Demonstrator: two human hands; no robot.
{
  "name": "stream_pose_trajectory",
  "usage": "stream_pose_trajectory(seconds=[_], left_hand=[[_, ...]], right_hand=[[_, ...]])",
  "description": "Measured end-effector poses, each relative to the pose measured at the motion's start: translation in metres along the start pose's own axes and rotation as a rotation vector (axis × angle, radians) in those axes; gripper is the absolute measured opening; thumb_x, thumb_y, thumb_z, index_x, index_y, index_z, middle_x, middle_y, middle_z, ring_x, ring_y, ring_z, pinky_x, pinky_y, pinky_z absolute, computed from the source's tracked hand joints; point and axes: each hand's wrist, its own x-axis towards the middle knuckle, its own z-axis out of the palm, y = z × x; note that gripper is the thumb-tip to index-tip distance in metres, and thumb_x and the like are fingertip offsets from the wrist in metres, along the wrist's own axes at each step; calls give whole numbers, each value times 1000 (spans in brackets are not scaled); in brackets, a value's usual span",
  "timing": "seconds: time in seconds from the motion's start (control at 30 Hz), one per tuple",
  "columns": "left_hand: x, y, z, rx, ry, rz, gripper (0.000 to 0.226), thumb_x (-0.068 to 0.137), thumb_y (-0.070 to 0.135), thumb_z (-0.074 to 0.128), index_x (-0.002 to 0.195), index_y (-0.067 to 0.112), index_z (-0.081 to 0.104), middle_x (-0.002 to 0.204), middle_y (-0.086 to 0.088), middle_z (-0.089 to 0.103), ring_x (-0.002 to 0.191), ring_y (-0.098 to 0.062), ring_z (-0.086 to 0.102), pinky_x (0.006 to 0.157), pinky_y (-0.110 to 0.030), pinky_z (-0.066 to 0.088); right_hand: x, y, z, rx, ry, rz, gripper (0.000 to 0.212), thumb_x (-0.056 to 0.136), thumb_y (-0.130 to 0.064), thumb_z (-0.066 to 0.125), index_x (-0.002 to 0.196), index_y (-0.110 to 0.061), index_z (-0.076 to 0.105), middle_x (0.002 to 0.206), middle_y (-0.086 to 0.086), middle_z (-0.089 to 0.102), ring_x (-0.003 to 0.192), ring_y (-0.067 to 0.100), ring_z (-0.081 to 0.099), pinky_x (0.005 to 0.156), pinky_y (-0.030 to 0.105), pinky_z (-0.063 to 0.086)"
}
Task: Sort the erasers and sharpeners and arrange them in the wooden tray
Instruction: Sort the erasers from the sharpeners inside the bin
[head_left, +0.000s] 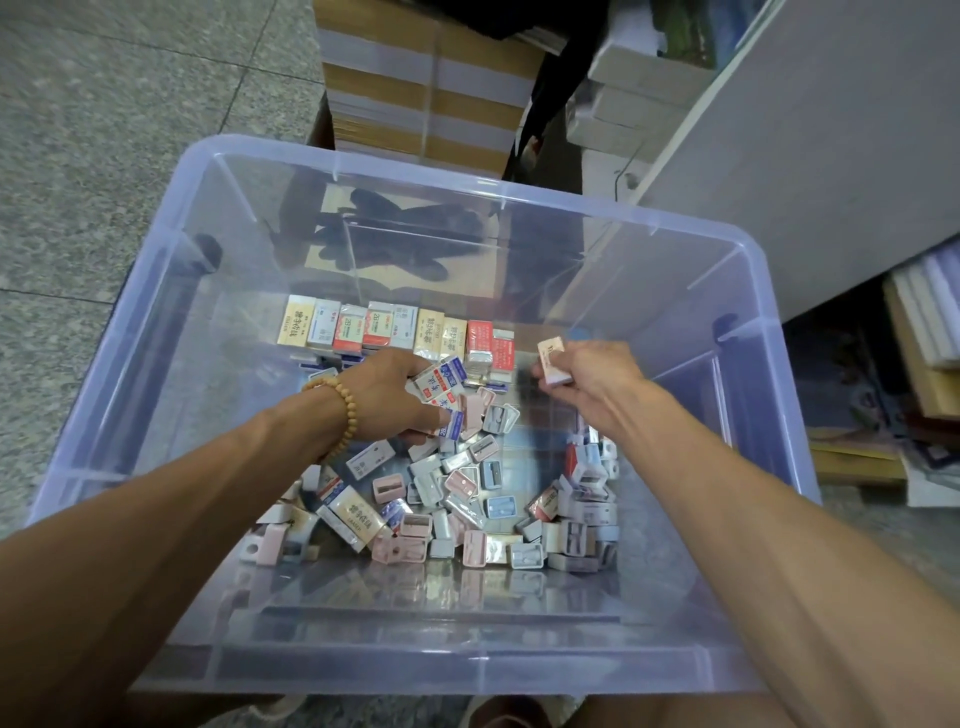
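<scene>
Fingers of the left hand round several "2B" erasers, right hand pinching one pale eraser.

Two bare forearms, without sleeves, no watch-like device visible. On the left wrist a bracelet of round, light tan wooden beads, one single strand, beads close together and about equal in shape, wrapped around the wrist just behind the left hand. Right wrist bare, no ring plainly visible on the right hand. Fingers partly hidden, nails too small to tell. At the bottom edge, between the arms, a part of brown clothing or a bare leg, unclear which, and a pale shoe edge beside it.
</scene>
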Motion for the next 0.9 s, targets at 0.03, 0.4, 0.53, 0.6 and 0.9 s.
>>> stream_pose_trajectory(seconds=[0.03, 0.4, 0.53, 0.6, 0.9], left_hand=[[0, 0, 0, -6, 0, -1, 12, 84, 9, 73, 94, 6, 66, 82, -12, 72, 69, -23, 71, 76, -45, 61], [-8, 3, -7, 293, 42, -103, 13, 82, 10, 74, 89, 3, 66, 75, -8, 73, 65, -18, 72, 60, -29, 60], [-10, 2, -11, 249, 15, -167, 18, 83, 11, 74, 92, -1, 65, 79, -12, 72, 62, -18, 71, 55, -25, 58], [-11, 3, -11, 273, 31, -170, 19, 83, 13, 75, 91, 1, 63, 79, -11, 71, 65, -18, 70, 57, -27, 58], [-22, 3, -17, 1045, 102, -132, 21, 90, 16, 64, 107, 7, 55, 81, -1, 49, 81, -21, 56, 71, -28, 51]], right_hand=[[1, 1, 0, 32, -2, -4, 14, 94, 8, 57, 105, 0, 59, 90, 15, 66, 76, 22, 67, 68, 32, 57], [12, 14, 32, -292, 6, -218, 16, 86, -19, 79, 75, -16, 67, 89, 4, 74, 78, 18, 70, 66, 28, 60], [13, 12, 31, -290, 8, -228, 16, 82, -21, 82, 73, -16, 69, 90, 4, 76, 84, 21, 73, 75, 34, 62], [13, 11, 31, -332, 26, -244, 18, 80, -27, 83, 72, -17, 72, 81, -2, 75, 83, 19, 72, 82, 40, 61], [12, 16, 27, -344, -62, -228, 12, 84, -16, 79, 79, -20, 69, 102, 3, 74, 93, 22, 71, 72, 33, 61]])
